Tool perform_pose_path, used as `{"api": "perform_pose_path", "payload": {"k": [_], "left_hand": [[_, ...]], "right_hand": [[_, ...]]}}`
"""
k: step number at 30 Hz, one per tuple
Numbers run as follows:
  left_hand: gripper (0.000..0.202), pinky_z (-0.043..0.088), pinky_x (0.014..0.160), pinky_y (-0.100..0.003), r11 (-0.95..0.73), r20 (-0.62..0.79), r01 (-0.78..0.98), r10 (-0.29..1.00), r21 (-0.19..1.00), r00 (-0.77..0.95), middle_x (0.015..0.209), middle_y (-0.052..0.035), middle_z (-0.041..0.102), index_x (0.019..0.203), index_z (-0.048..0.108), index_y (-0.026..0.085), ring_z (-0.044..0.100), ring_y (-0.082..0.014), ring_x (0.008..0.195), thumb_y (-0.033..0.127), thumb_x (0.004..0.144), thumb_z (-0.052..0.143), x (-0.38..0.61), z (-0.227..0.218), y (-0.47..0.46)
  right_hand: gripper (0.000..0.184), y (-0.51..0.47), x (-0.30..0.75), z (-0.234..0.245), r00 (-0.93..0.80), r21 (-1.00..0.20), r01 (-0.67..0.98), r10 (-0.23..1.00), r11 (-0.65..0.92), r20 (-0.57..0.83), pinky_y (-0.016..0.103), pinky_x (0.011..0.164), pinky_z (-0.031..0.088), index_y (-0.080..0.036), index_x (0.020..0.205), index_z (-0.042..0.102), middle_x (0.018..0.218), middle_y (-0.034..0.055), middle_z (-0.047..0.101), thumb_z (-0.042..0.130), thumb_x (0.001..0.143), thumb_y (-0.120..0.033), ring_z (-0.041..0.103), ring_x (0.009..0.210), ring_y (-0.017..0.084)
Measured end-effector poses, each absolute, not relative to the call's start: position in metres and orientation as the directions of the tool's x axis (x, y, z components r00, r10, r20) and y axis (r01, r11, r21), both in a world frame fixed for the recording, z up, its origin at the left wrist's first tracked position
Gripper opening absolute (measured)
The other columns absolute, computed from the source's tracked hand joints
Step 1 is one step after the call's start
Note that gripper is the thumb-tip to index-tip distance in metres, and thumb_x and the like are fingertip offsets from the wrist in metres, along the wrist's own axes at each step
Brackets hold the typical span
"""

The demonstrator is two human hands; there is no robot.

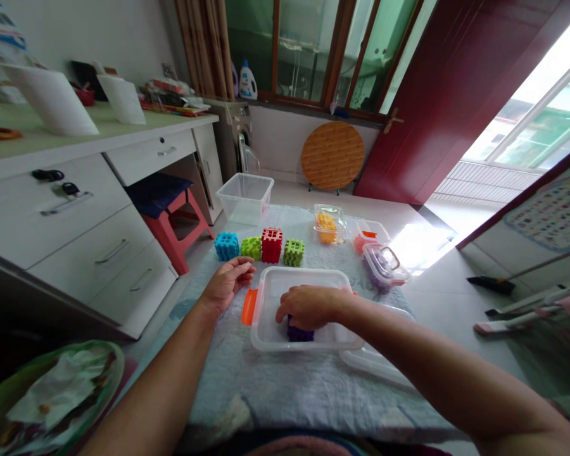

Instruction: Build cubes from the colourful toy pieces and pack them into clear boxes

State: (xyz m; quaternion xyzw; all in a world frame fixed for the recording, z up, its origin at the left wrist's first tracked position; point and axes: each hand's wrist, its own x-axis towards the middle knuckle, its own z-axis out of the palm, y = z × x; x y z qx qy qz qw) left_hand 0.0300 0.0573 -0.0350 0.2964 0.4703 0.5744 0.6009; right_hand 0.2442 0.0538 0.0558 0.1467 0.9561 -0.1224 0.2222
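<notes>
My right hand [308, 306] reaches into a clear plastic box [272, 339] with orange clips and closes over a purple block cube [300, 333] inside it. My left hand [228, 282] rests on the grey-blue cloth [285, 386] just left of the box, fingers loosely curled, holding nothing. Behind the box stands a row of block cubes: blue [227, 246], green [251, 247], red [272, 244] and another green [294, 252].
A large empty clear tub [245, 197] stands at the back. Lidded boxes with orange pieces [329, 225], red pieces [370, 235] and purple pieces [384, 265] sit right. A loose lid [373, 366] lies beside the box. White drawers [76, 234] and a red stool [171, 215] stand left.
</notes>
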Motion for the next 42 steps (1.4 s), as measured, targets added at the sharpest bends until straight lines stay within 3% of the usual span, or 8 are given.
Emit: {"api": "perform_pose_path", "payload": {"k": [4, 9, 15, 26, 34, 42], "left_hand": [[0.024, 0.046, 0.055, -0.018, 0.173, -0.233, -0.412, 0.967, 0.895, -0.102, 0.072, -0.0019, 0.067, 0.091, 0.063, 0.013, 0.059, -0.0082, 0.057, 0.019, 0.069, 0.070, 0.030, -0.033, 0.057], [0.024, 0.047, 0.055, -0.018, 0.171, -0.229, -0.407, 0.968, 0.897, -0.099, 0.073, -0.0023, 0.067, 0.092, 0.063, 0.013, 0.059, -0.0087, 0.059, 0.019, 0.070, 0.069, 0.030, -0.037, 0.058], [0.025, 0.047, 0.055, -0.017, 0.166, -0.222, -0.404, 0.970, 0.900, -0.096, 0.073, -0.0024, 0.067, 0.092, 0.064, 0.012, 0.059, -0.0082, 0.058, 0.020, 0.069, 0.070, 0.029, -0.039, 0.059], [0.022, 0.047, 0.055, -0.018, 0.168, -0.227, -0.412, 0.969, 0.895, -0.098, 0.072, -0.0027, 0.067, 0.091, 0.064, 0.013, 0.059, -0.0085, 0.058, 0.018, 0.070, 0.068, 0.030, -0.035, 0.057], [0.023, 0.047, 0.055, -0.018, 0.172, -0.234, -0.411, 0.966, 0.895, -0.107, 0.072, -0.0024, 0.067, 0.091, 0.064, 0.012, 0.059, -0.0086, 0.058, 0.018, 0.069, 0.069, 0.030, -0.035, 0.058], [0.025, 0.046, 0.055, -0.018, 0.170, -0.228, -0.405, 0.969, 0.898, -0.099, 0.072, -0.0024, 0.067, 0.092, 0.064, 0.012, 0.059, -0.0080, 0.057, 0.020, 0.069, 0.070, 0.030, -0.036, 0.058]], "right_hand": [[0.030, 0.050, 0.240, 0.057, -0.832, -0.156, 0.213, 0.096, 0.965, -0.546, 0.027, 0.073, 0.042, -0.016, 0.099, 0.072, 0.099, 0.0078, 0.071, 0.052, 0.081, -0.005, 0.062, 0.086, 0.017], [0.026, 0.047, 0.246, 0.057, -0.808, -0.148, 0.194, 0.072, 0.970, -0.585, 0.027, 0.063, 0.040, -0.016, 0.094, 0.073, 0.091, 0.0064, 0.073, 0.055, 0.079, -0.006, 0.062, 0.074, 0.017], [0.024, 0.042, 0.249, 0.054, -0.810, -0.064, 0.224, 0.149, 0.973, -0.567, 0.029, 0.064, 0.044, -0.012, 0.093, 0.074, 0.093, 0.0136, 0.072, 0.057, 0.077, -0.010, 0.065, 0.080, 0.022], [0.022, 0.043, 0.246, 0.043, -0.769, -0.044, 0.337, 0.248, 0.940, -0.589, 0.029, 0.063, 0.048, -0.010, 0.091, 0.073, 0.086, 0.0135, 0.074, 0.056, 0.077, -0.012, 0.068, 0.077, 0.023], [0.025, 0.042, 0.245, 0.054, -0.747, -0.057, 0.359, 0.250, 0.931, -0.616, 0.029, 0.062, 0.048, -0.010, 0.094, 0.073, 0.088, 0.0145, 0.074, 0.055, 0.076, -0.011, 0.069, 0.079, 0.024], [0.023, 0.039, 0.250, 0.053, -0.743, 0.029, 0.378, 0.321, 0.925, -0.587, 0.034, 0.069, 0.049, -0.010, 0.092, 0.073, 0.091, 0.0155, 0.073, 0.055, 0.078, -0.014, 0.067, 0.085, 0.027]]}}
